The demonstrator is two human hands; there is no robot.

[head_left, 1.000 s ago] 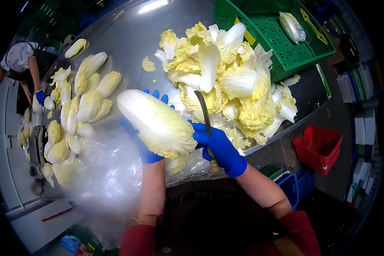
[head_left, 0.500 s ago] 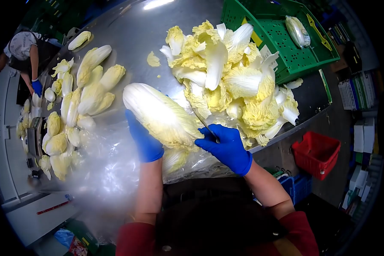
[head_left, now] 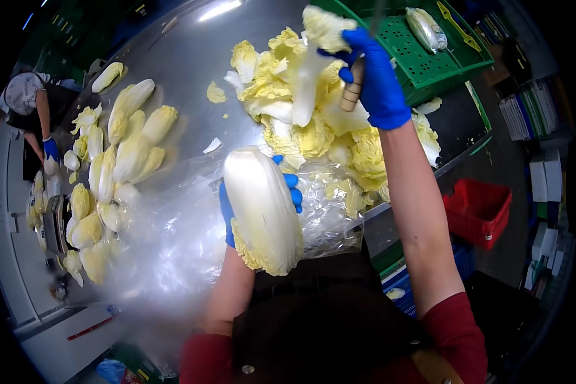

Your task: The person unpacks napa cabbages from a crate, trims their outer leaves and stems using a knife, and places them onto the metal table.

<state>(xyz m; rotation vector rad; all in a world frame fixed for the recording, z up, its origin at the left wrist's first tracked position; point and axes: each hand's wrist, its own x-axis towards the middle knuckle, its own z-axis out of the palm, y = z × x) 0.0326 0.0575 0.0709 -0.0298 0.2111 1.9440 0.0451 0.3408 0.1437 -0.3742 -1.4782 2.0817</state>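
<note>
A whole Chinese cabbage (head_left: 259, 205), white at the base and yellowish at its leafy end, rests in my left hand (head_left: 292, 189). That hand is gloved in blue and wrapped round it from behind, so the palm is hidden. My right hand (head_left: 377, 80), also in a blue glove, is raised over the heap of loose cabbage leaves (head_left: 320, 137). It grips a knife by its wooden handle (head_left: 352, 86), the blade a blur pointing up. A pale cabbage leaf (head_left: 327, 28) is pinched in the same hand's fingers. A white scrap (head_left: 212, 145) lies on the metal table (head_left: 192, 70).
More Chinese cabbages (head_left: 131, 150) lie on the left. Clear plastic film (head_left: 173, 224) covers the near side. A green crate (head_left: 422, 80) holding a wrapped cabbage (head_left: 427, 30) stands at the back right. A red basket (head_left: 478, 211) sits lower right. Another person (head_left: 29, 96) works far left.
My right hand has risen from the cabbage to above the leaf heap, carrying the knife and a leaf. My left hand has turned the cabbage more upright and brought it closer to me.
</note>
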